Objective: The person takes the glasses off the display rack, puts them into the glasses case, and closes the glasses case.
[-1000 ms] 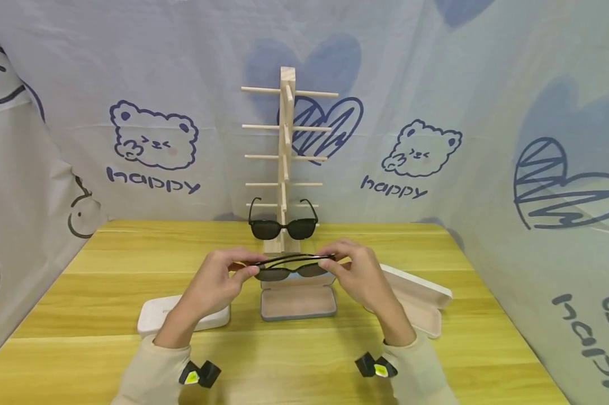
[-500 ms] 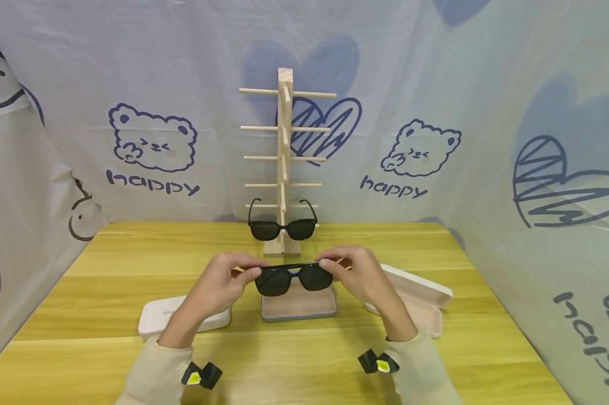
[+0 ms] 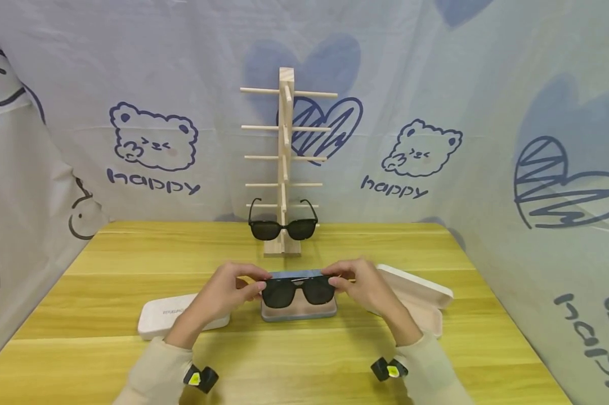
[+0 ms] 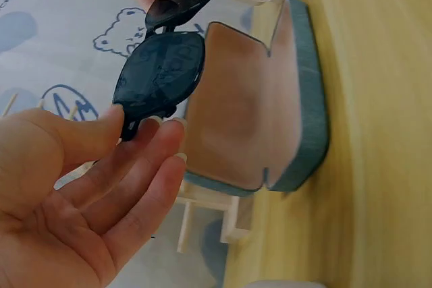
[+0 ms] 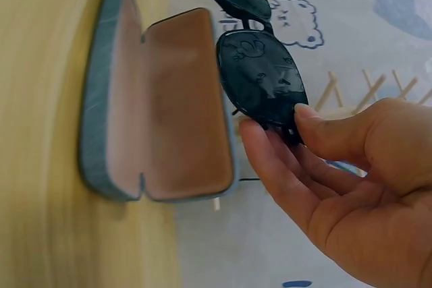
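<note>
Dark sunglasses (image 3: 298, 292) are held level by both hands over an open blue-grey case (image 3: 299, 316) with a pink lining. My left hand (image 3: 228, 289) pinches one end of the frame between thumb and fingers. At the other end, the thumb and fingers of my right hand (image 3: 363, 286) pinch the frame. The left wrist view shows the lenses (image 4: 162, 75) beside the lined case (image 4: 233, 106), not touching its bottom. In the right wrist view the case (image 5: 185, 106) holds nothing.
Behind stands a wooden rack (image 3: 286, 140) with several pegs; another pair of sunglasses (image 3: 283, 229) hangs low on it. A closed white case (image 3: 157, 316) lies left, partly behind the left forearm. An open white case (image 3: 418, 287) lies right.
Both hands have moved lower and nearer the front with the sunglasses. The lenses have tilted to face the head camera, and the blue-grey lid shows above them.
</note>
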A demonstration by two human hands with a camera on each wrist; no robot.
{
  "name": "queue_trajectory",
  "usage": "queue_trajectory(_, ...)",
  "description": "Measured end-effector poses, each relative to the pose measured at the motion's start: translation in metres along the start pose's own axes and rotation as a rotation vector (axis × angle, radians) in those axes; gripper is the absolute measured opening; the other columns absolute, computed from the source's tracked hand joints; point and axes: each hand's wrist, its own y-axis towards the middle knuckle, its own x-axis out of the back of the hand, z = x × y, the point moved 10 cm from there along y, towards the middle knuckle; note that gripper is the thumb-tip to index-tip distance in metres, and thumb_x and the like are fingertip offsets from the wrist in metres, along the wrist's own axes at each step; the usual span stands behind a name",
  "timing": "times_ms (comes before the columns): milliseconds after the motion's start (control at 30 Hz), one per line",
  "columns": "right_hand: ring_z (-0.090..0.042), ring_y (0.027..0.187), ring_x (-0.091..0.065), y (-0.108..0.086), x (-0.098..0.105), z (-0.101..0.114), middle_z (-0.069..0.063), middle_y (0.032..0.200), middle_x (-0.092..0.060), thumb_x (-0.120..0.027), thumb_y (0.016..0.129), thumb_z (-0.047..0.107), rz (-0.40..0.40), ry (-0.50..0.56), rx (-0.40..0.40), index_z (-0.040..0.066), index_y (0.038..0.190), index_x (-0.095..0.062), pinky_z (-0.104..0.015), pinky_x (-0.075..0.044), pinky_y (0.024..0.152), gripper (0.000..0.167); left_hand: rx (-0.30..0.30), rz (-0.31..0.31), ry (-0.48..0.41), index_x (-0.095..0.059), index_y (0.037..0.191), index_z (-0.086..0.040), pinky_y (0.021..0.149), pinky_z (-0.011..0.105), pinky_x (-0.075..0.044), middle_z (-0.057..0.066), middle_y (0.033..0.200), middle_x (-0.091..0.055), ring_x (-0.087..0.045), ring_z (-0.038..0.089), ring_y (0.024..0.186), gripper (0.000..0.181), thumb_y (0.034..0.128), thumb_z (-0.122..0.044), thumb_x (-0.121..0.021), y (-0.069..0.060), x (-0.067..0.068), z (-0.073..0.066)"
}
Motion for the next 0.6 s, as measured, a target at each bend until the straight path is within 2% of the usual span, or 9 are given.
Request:
queue_trajectory(200, -0.026, 0.091, -0.078, -0.002, -0.003, -0.012, -0.023, 0.117, -0.075, -0.068, 0.095, -0.003, -0.016, -0.028, -0.008, -0.001, 0.115, -0.077, -0.029, -0.065, 0.072, 0.021, 0.034, -0.004, -0.052, -0.075, 0.117, 0.002, 0.07, 0.037, -0.066, 0.027, 0.127, -0.068, -0.077, 0.031, 0.078, 0.021, 0.0974, 0.003, -0.066, -0.001, -0.009, 0.01)
queue_trajectory(467, -0.029, 0.091, -0.078, -0.002, -0.01, -0.024, -0.027, 0.119, -0.073, -0.068, 0.093, -0.01, -0.056, 0.02, -0.001, -0.005, 0.116, -0.075, -0.022, -0.063, 0.07, 0.024, 0.085, -0.07, -0.048, -0.076, 0.114, 0.003, 0.066, 0.032, -0.066, 0.029, 0.126, -0.069, -0.077, 0.025, 0.073, 0.02, 0.0963, 0.003, -0.067, -0.002, -0.013, 0.024)
queue_trajectory(600, -0.027, 0.087, -0.078, -0.003, -0.013, -0.03, -0.028, 0.117, -0.073, -0.067, 0.093, -0.011, -0.066, 0.031, -0.003, -0.006, 0.115, -0.074, -0.028, -0.065, 0.071, 0.024, 0.101, -0.094, -0.034, -0.076, 0.115, 0.005, 0.065, 0.03, -0.065, 0.029, 0.124, -0.07, -0.077, 0.022, 0.072, 0.021, 0.0957, 0.005, -0.067, -0.002, -0.015, 0.029)
